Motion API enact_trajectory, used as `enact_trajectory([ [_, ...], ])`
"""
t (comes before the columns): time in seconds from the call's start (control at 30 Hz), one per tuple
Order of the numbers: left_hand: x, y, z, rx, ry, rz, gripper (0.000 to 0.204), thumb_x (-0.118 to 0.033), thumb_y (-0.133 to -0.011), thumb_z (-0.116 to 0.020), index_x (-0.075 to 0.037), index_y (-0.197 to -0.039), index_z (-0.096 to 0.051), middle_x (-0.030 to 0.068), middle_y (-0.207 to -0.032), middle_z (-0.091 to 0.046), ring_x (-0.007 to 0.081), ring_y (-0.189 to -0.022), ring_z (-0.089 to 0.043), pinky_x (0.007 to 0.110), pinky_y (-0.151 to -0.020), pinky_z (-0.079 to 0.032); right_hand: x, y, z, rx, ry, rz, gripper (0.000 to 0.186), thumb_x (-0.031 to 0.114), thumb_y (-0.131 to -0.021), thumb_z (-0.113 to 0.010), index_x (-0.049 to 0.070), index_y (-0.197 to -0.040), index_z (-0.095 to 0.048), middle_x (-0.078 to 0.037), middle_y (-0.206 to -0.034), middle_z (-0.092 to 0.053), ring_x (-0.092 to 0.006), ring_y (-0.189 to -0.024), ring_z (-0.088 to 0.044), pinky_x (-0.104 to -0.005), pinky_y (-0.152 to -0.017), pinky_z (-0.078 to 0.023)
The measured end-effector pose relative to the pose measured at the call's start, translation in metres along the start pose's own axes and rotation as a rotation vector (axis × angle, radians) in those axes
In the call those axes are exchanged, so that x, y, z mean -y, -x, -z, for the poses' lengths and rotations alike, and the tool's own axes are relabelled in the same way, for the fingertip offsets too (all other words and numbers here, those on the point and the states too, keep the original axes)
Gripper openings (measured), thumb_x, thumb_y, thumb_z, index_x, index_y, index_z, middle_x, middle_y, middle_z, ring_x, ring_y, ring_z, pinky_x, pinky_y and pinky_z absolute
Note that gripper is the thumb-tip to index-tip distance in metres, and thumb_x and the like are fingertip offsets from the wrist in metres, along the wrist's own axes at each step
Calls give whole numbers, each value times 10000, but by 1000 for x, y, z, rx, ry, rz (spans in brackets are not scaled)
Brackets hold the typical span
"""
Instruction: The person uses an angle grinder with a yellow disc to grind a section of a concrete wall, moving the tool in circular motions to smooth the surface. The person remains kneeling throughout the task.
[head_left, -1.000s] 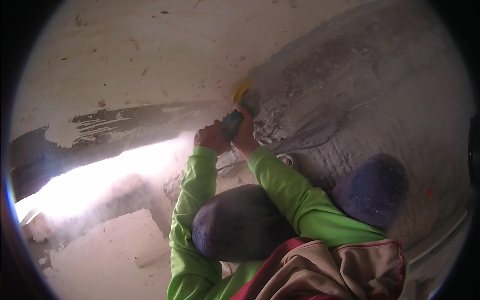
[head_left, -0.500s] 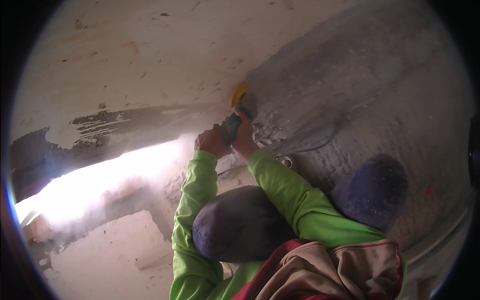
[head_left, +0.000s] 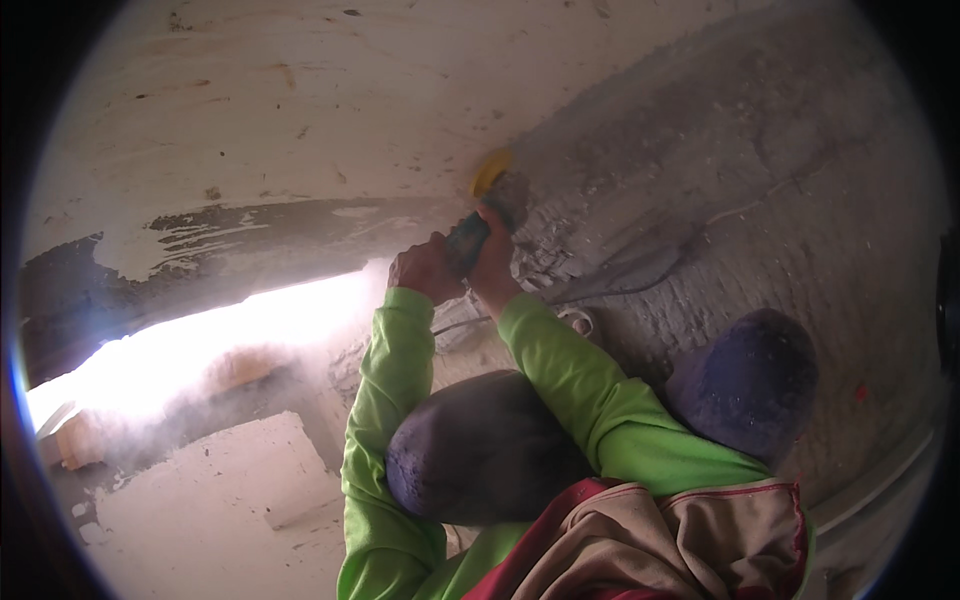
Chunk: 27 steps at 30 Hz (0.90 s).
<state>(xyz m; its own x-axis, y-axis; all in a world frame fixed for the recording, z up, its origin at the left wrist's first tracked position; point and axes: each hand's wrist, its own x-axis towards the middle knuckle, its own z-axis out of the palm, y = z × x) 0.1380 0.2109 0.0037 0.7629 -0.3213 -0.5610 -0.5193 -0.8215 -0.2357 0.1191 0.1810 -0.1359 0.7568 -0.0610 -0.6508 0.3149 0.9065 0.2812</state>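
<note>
**Right by the bright gap [head_left: 230, 330], one slip could hurt**

From the head camera, I look down past the person's two bent knees [head_left: 485, 450]. The blue-green tool [head_left: 465, 243] is near the middle, where the pale surface [head_left: 300, 110] meets the rough grey surface [head_left: 760, 130]. Both hands are closed on it. The left hand [head_left: 425, 270] wraps the back end. The right hand [head_left: 495, 260] holds farther up, close to the yellow round part [head_left: 490, 172] at the front. It is too blurry to tell if anything spins there.

I think the tool could kick if its front catches on a bump in the rough grey surface. Then the right hand could get hurt first, since it is so near the front, and both hands are bare.

A dark cord [head_left: 640, 290] runs behind the right wrist. I can't tell if it belongs to the tool. It might snag, or get cut if the tool swings back.

Pale dust [head_left: 190, 410] hangs in the air, and the gap is very bright. Dust and glare could make it hard to see the edge. The loose tan cloth [head_left: 640, 540] hangs well away from the tool, so it seems a smaller worry.
</note>
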Motion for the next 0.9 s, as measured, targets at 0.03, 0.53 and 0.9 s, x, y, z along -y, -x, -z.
enact_trajectory([
  [0.03, 2, 0, -1, -10, -8, -1, 617, -270, -533, -804, -48, -1040, -531, 201, -869, -690, 389, -853, -677, 457, -784, -548, -1, -2, 2, 31, -26, -14, 220, 262, -846, -641, 74, -934, -567, -95, -812, -603, -261, -771, -621, -404, -749, -535],
  [0.53, 13, 14, -21, -12, 39, 62, 626, -259, -526, -820, -50, -1037, -525, 197, -865, -692, 393, -859, -676, 451, -778, -541, -15, 8, 12, -29, -6, -25, 229, 194, -788, -731, 46, -897, -594, -83, -750, -618, -235, -668, -640, -367, -661, -546],
  [0.9, 31, 10, -37, -11, 98, 45, 586, -229, -547, -787, -63, -1041, -520, 194, -844, -685, 397, -832, -669, 460, -736, -534, -22, -3, 30, -1, 71, -66, 262, 187, -784, -738, 54, -959, -597, -71, -824, -616, -207, -754, -627, -349, -709, -520],
])
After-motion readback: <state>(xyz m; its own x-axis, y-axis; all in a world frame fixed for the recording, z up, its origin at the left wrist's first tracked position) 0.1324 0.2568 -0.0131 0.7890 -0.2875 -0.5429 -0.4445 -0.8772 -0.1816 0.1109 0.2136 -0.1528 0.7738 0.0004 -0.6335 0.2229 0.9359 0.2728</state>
